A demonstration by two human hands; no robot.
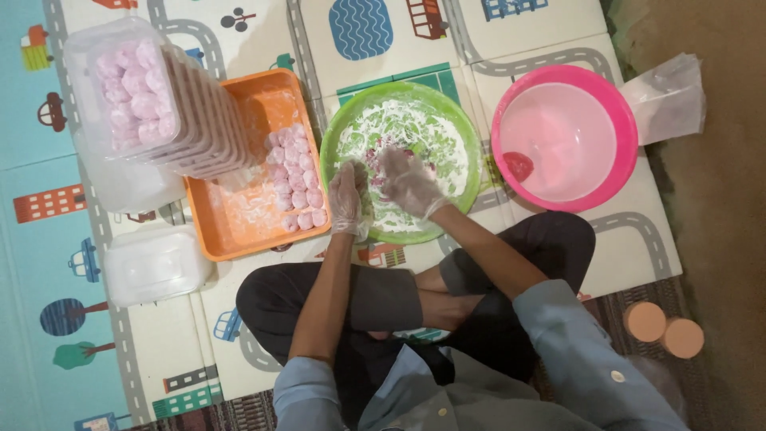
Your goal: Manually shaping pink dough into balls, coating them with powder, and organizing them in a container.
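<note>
Both my hands wear thin clear gloves and hover in a green bowl (pixel 447 108) dusted with white flour. My left hand (pixel 348 198) is at the bowl's near-left rim, fingers curled around a floury piece that is hard to make out. My right hand (pixel 407 180) is over the bowl's middle, fingers spread, touching small pink-red pieces in the flour. An orange tray (pixel 227 231) to the left holds rows of pink dough balls (pixel 294 175).
A stack of clear lidded boxes (pixel 152 96) filled with pink balls stands far left, with an empty clear box (pixel 155 263) nearer. A pink basin (pixel 563 140) with a red scoop sits right, beside a plastic bag (pixel 666 96). Two orange lids (pixel 662 329) lie near my right knee.
</note>
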